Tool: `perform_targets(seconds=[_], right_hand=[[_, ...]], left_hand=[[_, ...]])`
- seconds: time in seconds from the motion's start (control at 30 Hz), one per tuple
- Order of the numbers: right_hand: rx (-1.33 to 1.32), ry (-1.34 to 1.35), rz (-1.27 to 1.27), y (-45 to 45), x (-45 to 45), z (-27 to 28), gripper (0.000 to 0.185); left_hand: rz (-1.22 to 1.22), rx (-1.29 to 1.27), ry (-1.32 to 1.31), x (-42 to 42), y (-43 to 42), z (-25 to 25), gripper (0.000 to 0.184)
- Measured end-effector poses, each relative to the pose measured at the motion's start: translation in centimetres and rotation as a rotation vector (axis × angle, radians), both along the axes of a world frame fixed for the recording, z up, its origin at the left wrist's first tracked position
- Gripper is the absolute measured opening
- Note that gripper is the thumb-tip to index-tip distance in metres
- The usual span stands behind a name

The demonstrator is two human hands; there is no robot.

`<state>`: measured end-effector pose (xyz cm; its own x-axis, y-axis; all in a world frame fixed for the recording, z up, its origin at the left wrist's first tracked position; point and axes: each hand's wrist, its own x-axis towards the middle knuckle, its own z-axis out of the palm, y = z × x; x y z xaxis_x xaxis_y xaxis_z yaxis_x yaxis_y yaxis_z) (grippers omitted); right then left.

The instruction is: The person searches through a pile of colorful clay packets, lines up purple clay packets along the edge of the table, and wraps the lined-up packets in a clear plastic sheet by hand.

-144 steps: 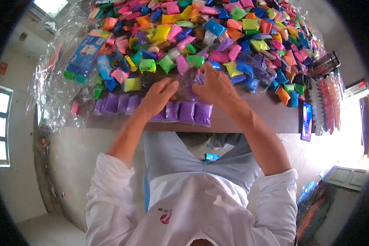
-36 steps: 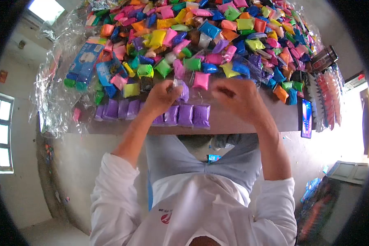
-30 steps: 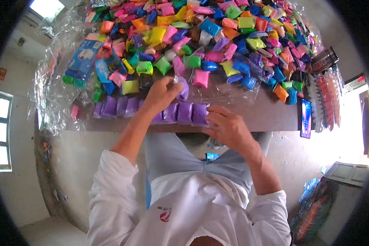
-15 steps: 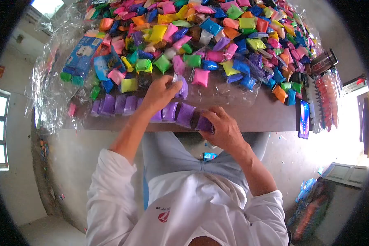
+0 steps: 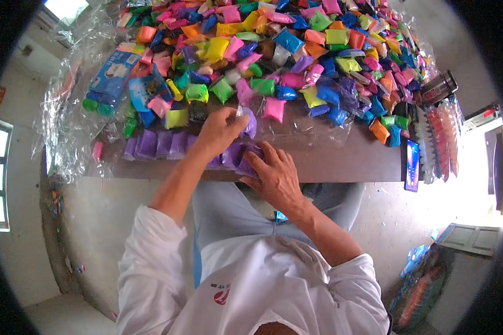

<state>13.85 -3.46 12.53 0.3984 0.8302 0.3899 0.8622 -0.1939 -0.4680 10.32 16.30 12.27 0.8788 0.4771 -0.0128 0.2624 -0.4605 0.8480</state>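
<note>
My left hand (image 5: 223, 129) pinches a purple clay packet (image 5: 250, 125) in a clear wrapper, held just above the table between the pile and a row of like packets. My right hand (image 5: 278, 174) is at the right end of that row, its thumb and fingers around a purple packet (image 5: 246, 168) there. Several purple packets (image 5: 146, 145) stand side by side along the front of the table. My left forearm covers the middle of the row, and my right fingers partly hide its end.
A large pile of coloured packets (image 5: 223, 89) covers the back of the brown table (image 5: 341, 162). Clear plastic wrap (image 5: 67, 123) and a blue package (image 5: 112, 75) lie at left. A phone (image 5: 412, 164), a dark cup (image 5: 439, 88) and stacked bagged pieces (image 5: 444, 137) are at right.
My right hand has moved left to the end of the purple row, bringing its packet against the others. My left hand keeps its packet in nearly the same place.
</note>
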Motion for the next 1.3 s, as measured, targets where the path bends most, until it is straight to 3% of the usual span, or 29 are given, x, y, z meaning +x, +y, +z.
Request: perform_targets(seconds=[0.07,0.37,0.53,0.73,0.87,1.03,1.3], right_hand=[[-0.061,-0.014,0.002,-0.2,0.2,0.1,0.054],[0.064,-0.026,0.094,-0.9,1.6,-1.5,0.046],[0.039,0.088,-0.097,-3.4,2.1,-0.9,0.050],[0.170,0.003,-0.148,-2.8,2.6,-0.1,0.041],[0.131,0.010,-0.130,-2.9,3.1,-0.8,0.046],[0.276,0.093,-0.171,-3.5,3.4,-2.3,0.040],[0.249,-0.079,-0.167,-2.7,3.2,-1.4,0.041]], left_hand=[[-0.018,-0.059,0.014,0.0,-0.1,0.2,0.042],[-0.039,-0.079,0.022,0.1,-0.2,0.6,0.041],[-0.019,-0.106,0.012,0.1,-0.2,0.0,0.041],[-0.041,-0.097,0.034,0.4,-0.6,0.6,0.042],[-0.028,-0.096,0.000,0.2,-0.7,0.5,0.046],[0.000,-0.094,0.008,0.3,-0.8,0.5,0.047],[-0.006,-0.142,0.000,0.3,-0.7,0.8,0.047]])
